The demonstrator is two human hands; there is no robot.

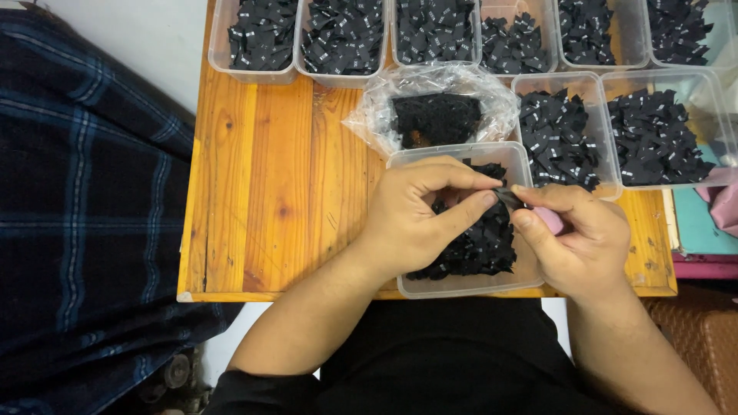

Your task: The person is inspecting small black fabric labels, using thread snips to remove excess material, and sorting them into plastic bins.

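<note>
While a dark blue plaid cloth (84, 207) fills the left of the scene, a wooden table (269, 192) takes up the middle, its far edge lined with a row of clear plastic tubs (342, 38) heaped with small black fabric labels. Two more such tubs (661, 134) stand on the right, just nearer than that row, and beside them on the left lies a crumpled clear plastic bag (434, 115) holding a dark mass. At the near edge of the table sits another clear tub (461, 223), also full of black labels, and both hands hover over it. The left hand (411, 219) and the right hand (576, 238) meet fingertip to fingertip, thumbs and forefingers pinched on a single small black label (509, 198) held just above the tub's far right part. A pink object (550, 220) shows tucked in the right palm.
</note>
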